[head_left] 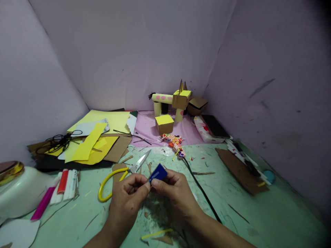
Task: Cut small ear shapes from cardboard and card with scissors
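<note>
My left hand (129, 198) and my right hand (176, 193) meet over the green table, fingers pinched together. Between them sits a small dark blue card (158, 173) with white print; my right thumb and fingers grip it, and my left fingertips touch its lower left edge. Yellow-handled scissors (121, 174) lie just behind my left hand, blades pointing up and right. A patterned glue gun (175, 143) rests beyond the card, its black cord (200, 189) running past my right hand.
Yellow paper and cardboard sheets (90, 143) lie at the left with a black cord tangle (58, 141). A cardboard animal model (172, 101) and a yellow-topped box (164, 124) stand at the back. Markers (64, 184), a white container (18, 193), a brown board (239, 168) and scraps surround.
</note>
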Motion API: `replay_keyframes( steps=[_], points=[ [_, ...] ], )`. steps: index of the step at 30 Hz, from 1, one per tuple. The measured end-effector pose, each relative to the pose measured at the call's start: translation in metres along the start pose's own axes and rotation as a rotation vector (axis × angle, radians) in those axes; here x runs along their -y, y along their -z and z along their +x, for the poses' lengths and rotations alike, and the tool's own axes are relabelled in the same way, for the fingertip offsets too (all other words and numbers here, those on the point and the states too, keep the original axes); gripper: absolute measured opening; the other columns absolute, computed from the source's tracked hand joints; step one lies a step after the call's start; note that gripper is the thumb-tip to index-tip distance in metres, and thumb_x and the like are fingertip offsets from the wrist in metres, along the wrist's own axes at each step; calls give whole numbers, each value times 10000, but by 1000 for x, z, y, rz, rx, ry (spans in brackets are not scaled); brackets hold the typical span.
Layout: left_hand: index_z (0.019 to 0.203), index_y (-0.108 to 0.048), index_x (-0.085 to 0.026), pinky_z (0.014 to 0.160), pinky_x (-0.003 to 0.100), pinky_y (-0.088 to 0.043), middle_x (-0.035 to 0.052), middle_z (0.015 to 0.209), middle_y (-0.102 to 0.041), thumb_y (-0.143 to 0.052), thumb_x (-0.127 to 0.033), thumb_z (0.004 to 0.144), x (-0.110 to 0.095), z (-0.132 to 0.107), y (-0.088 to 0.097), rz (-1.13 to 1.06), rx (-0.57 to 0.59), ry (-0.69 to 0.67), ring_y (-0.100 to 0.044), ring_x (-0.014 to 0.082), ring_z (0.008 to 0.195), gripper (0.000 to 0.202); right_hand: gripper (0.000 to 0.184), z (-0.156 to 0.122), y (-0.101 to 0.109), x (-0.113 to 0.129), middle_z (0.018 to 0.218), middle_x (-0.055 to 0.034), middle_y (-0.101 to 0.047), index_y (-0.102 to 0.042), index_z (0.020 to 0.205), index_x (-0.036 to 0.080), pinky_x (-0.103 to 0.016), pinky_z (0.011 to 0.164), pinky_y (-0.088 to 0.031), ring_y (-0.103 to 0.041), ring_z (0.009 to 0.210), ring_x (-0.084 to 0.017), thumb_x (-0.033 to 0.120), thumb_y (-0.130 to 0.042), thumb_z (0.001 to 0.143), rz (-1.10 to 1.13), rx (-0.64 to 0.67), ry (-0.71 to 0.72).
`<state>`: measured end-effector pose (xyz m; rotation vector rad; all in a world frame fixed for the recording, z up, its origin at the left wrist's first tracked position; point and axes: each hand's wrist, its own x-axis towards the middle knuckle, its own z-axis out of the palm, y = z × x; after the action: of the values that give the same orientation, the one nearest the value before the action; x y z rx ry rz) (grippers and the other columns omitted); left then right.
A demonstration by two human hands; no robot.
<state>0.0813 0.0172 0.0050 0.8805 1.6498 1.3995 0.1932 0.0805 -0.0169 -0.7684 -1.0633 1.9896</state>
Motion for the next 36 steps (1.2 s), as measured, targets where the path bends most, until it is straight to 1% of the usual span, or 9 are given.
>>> replay_keyframes(
  steps=[4, 9, 15, 25, 27, 30, 32, 34, 36],
  points=[
    [580, -588, -145, 471, 205, -355, -19, 509, -540, -639, -315, 631, -1, 0, 1, 24, 18, 0, -468, 104, 499, 185, 133, 0, 0, 2, 536, 16, -598, -658, 563, 137, -232, 552, -384, -504, 521, -102, 225, -757, 552, -15, 4, 20],
    [556, -588, -147, 470, 214, -370, -11, 504, -547, -645, -321, 598, -6, -1, 1, 70, -3, 17, -484, 116, 499, 188, 127, 1, 1, 3, 534, 19, -592, -650, 566, 139, -238, 551, -375, -492, 509, -100, 227, -741, 558, -31, 22, 12],
    [580, -594, -147, 463, 208, -356, -15, 510, -541, -638, -334, 634, 0, 0, 2, 71, 14, 2, -469, 110, 494, 199, 135, 1, 0, 5, 514, 31, -573, -639, 553, 139, -233, 542, -361, -468, 489, -90, 222, -744, 540, -5, 26, -9],
    [578, -591, -152, 454, 203, -356, -17, 510, -534, -639, -312, 650, 5, -3, -1, 50, 1, -65, -462, 105, 487, 182, 170, -2, -1, 3, 506, 23, -581, -631, 537, 122, -216, 514, -371, -468, 478, -81, 198, -775, 489, 51, -55, -73],
    [608, -606, -153, 469, 209, -376, -10, 527, -552, -633, -327, 671, 5, -2, 0, 40, 21, -84, -487, 114, 499, 186, 194, -1, 0, 3, 503, 19, -591, -638, 539, 120, -216, 516, -395, -490, 475, -85, 211, -793, 468, 114, -57, -104],
    [761, -640, -158, 531, 244, -428, 24, 631, -623, -581, -383, 731, -2, 1, 8, 62, 60, -72, -556, 153, 568, 234, 231, 3, 2, 7, 541, -3, -630, -671, 579, 116, -238, 561, -461, -546, 504, -106, 228, -817, 440, 189, -72, -152],
    [848, -639, -173, 562, 265, -436, 38, 687, -648, -531, -395, 765, -9, 5, 21, 230, -7, -94, -581, 177, 605, 260, 233, 7, 4, 11, 544, -5, -635, -678, 581, 112, -232, 566, -483, -545, 493, -96, 216, -825, 432, 210, -102, -166],
    [868, -647, -197, 548, 277, -408, 39, 673, -647, -508, -384, 769, -16, 10, 37, 599, -94, -134, -584, 200, 604, 253, 225, 9, 6, 13, 518, 5, -616, -671, 558, 111, -220, 548, -493, -522, 466, -80, 200, -830, 425, 224, -127, -162],
    [960, -648, -229, 535, 294, -376, 50, 692, -661, -486, -359, 770, -18, 15, 52, 986, -71, -97, -594, 236, 617, 282, 228, 11, 8, 15, 500, 14, -597, -667, 545, 113, -222, 549, -509, -514, 462, -78, 198, -837, 419, 236, -140, -148]
  ],
)
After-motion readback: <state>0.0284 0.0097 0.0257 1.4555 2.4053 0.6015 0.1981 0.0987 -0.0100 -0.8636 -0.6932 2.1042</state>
